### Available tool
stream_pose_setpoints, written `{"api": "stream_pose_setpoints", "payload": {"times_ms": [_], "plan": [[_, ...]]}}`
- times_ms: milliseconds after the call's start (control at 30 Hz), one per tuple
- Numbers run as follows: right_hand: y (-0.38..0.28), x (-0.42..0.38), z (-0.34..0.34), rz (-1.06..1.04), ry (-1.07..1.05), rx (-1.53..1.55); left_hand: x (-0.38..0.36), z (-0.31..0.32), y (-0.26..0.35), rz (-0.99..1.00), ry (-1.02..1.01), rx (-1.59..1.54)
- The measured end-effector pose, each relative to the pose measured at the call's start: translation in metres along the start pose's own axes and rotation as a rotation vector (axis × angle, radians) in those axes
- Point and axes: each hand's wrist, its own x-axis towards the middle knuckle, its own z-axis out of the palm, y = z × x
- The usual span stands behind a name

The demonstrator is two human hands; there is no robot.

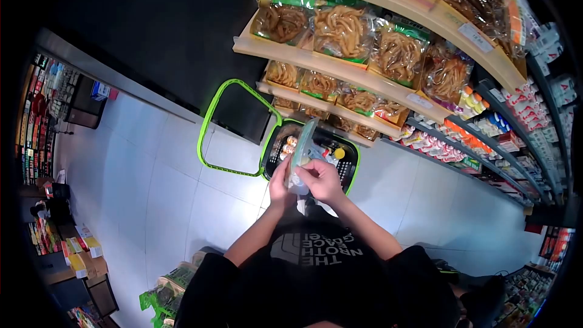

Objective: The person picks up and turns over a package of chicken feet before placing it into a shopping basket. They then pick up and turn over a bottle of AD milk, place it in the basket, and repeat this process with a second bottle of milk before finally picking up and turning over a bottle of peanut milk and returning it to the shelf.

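Beyond and left of the hands lies the green basket handle point(209, 130). The left hand point(279, 183) and the right hand point(322, 181) both clamp the lower end of a clear packet point(302, 149), held upright over the black basket point(349, 167); its long axis runs from the hands toward the snack shelves point(340, 73), tilted slightly right.

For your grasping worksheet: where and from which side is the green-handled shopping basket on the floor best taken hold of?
Probably the green handle of the basket: grip its far crossbar from above. The loop is swung out to the left beyond the basket, clear of the goods, and looks thin enough for fingers to wrap.
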Motion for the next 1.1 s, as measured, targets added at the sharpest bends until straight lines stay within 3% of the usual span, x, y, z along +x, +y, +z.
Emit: {"api": "stream_pose_setpoints", "payload": {"times_ms": [33,100,133,167,200,233,367,500,633,833,1100], "plan": [[-0.012,0.002,0.005,0.03,0.009,0.024,0.007,-0.01,0.015,0.244,-0.084,0.49],[-0.047,0.007,0.008,0.005,-0.053,0.246,0.024,-0.011,0.051,0.365,-0.105,0.483],[-0.065,0.01,0.007,-0.089,-0.104,0.25,0.034,-0.013,0.057,0.295,-0.079,0.421],[-0.079,0.012,0.006,-0.143,-0.009,0.188,0.042,-0.015,0.063,0.218,-0.055,0.359],[-0.08,0.017,0.002,-0.27,0.106,0.066,0.047,-0.016,0.081,0.02,-0.089,0.337],[-0.082,0.025,-0.005,-0.402,0.221,-0.059,0.053,-0.016,0.095,0.037,-0.13,0.288],[-0.096,0.038,-0.028,-0.463,0.495,-0.229,0.075,-0.017,0.147,0.031,-0.285,0.073],[-0.108,0.034,-0.011,-0.207,0.303,0.248,0.102,-0.019,0.175,-0.09,-0.407,-0.116],[-0.1,0.02,-0.01,0.035,0.249,0.35,0.121,-0.013,0.195,-0.156,-0.536,-0.107],[-0.119,0.02,-0.01,-0.061,0.314,0.384,0.138,-0.001,0.191,-0.267,-0.569,-0.236],[-0.133,0.027,-0.033,-0.05,0.266,0.373,0.124,0.012,0.182,-0.29,-0.45,-0.394]]}}
